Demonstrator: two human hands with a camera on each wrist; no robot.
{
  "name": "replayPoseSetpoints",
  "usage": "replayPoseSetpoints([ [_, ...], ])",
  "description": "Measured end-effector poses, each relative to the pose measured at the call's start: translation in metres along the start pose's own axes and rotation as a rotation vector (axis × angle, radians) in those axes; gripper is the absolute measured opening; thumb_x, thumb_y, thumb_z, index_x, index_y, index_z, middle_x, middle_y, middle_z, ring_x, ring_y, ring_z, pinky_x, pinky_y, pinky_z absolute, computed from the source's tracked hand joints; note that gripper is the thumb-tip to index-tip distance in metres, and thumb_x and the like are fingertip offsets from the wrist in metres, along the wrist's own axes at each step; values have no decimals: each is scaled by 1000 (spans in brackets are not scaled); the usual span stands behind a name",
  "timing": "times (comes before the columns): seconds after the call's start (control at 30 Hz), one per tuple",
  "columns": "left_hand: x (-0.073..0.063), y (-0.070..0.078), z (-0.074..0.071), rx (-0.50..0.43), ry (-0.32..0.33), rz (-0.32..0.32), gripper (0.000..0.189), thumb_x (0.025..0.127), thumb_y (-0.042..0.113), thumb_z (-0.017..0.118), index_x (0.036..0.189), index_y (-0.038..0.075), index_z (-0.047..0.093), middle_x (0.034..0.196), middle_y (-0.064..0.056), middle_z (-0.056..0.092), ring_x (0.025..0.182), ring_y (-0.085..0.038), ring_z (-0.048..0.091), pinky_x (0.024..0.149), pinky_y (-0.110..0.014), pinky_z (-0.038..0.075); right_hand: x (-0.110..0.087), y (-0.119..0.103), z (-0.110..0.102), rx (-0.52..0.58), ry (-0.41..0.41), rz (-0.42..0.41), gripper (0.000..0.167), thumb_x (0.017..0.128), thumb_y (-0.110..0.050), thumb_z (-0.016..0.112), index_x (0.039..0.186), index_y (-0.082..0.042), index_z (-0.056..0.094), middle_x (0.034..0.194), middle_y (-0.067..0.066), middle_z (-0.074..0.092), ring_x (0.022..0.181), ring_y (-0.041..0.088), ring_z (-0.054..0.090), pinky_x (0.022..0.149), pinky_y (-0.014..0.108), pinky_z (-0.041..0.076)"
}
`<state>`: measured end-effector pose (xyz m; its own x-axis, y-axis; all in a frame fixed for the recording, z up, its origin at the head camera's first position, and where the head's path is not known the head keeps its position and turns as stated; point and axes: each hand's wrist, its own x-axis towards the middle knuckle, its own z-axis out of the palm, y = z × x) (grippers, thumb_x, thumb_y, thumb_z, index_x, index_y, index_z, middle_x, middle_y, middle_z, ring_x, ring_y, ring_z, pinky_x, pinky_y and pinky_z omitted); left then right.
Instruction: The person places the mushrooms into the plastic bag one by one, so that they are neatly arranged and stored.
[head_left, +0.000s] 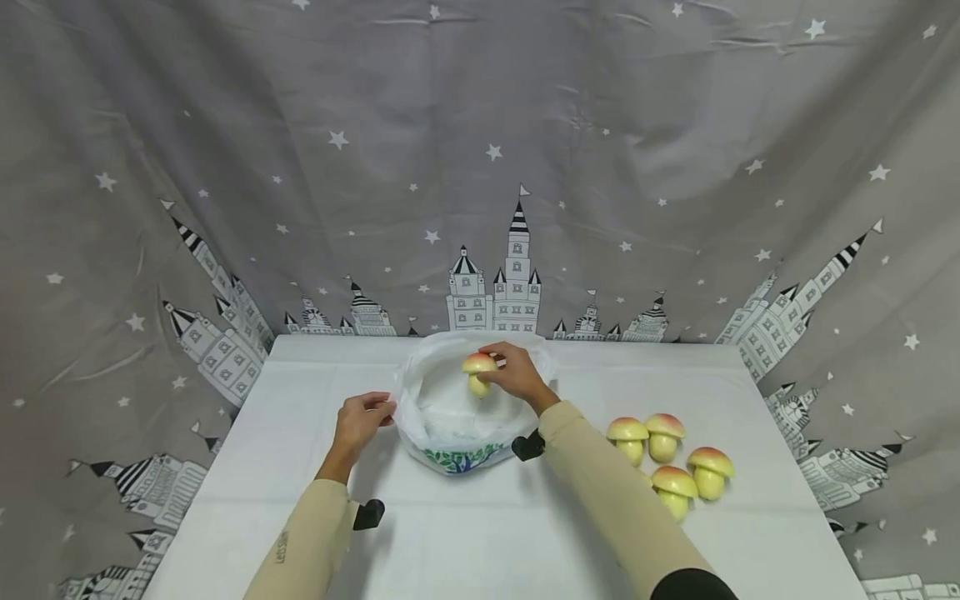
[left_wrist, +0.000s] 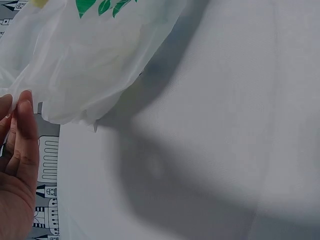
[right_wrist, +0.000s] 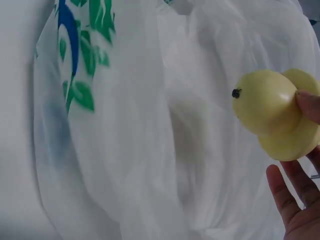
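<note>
A white plastic bag (head_left: 450, 429) with a green and blue leaf print sits at the middle of the table, its mouth facing up. My left hand (head_left: 363, 419) pinches the bag's left rim between thumb and fingers, as the left wrist view shows at the bag's edge (left_wrist: 65, 85). Over the bag's mouth, my right hand (head_left: 517, 375) holds a toy mushroom (head_left: 478, 367) by its cap, stem downward. In the right wrist view the mushroom's pale yellow stem (right_wrist: 262, 102) shows a small dark spot at its end, with the thumb and fingers around the cap.
Several more toy mushrooms (head_left: 663, 437) with yellow stems and reddish caps stand in a group on the white table (head_left: 465, 542), right of the bag; the right sleeve (head_left: 615, 492) partly covers one. A grey curtain (head_left: 480, 167) with castles and stars hangs behind.
</note>
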<state>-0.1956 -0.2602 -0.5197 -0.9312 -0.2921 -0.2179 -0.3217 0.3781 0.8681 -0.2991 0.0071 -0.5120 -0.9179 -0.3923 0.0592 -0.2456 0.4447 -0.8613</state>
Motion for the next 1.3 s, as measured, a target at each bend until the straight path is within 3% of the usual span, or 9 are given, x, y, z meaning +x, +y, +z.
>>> replayPoseSetpoints([
  [0.2,1,-2,4,-37,10,-21,30,92,8,63,118,-8,62,97,-17,67,69,-10,65,83,-41,56,8,-1,17,-10,-33,54,45,81,-12,77,124,-4,63,125,11,61,108,29,60,89,37,52],
  [0.5,2,-5,3,-41,20,-8,29,92,7,63,116,-8,63,94,-17,66,68,-11,65,80,-40,57,16,0,41,12,-58,107,47,81,-8,76,125,-1,62,125,14,61,110,31,60,88,36,53],
  [0.8,4,-4,5,-57,15,-27,29,91,8,63,115,-7,64,94,-15,66,69,-12,65,78,-36,58,23,0,59,76,-16,193,47,80,-2,75,125,-1,61,125,14,61,113,31,58,91,38,52],
  [1.03,4,4,9,-85,21,-11,27,89,7,65,112,-7,65,91,-14,67,71,-17,67,75,-34,58,26,1,70,101,5,188,46,77,2,74,122,1,62,123,17,61,112,33,59,90,38,52],
  [1.3,0,2,9,-84,21,-27,27,90,6,64,113,-7,65,90,-13,66,67,-11,64,79,-38,58,28,4,76,115,31,220,47,78,3,72,124,3,60,124,18,61,114,34,57,93,39,50],
])
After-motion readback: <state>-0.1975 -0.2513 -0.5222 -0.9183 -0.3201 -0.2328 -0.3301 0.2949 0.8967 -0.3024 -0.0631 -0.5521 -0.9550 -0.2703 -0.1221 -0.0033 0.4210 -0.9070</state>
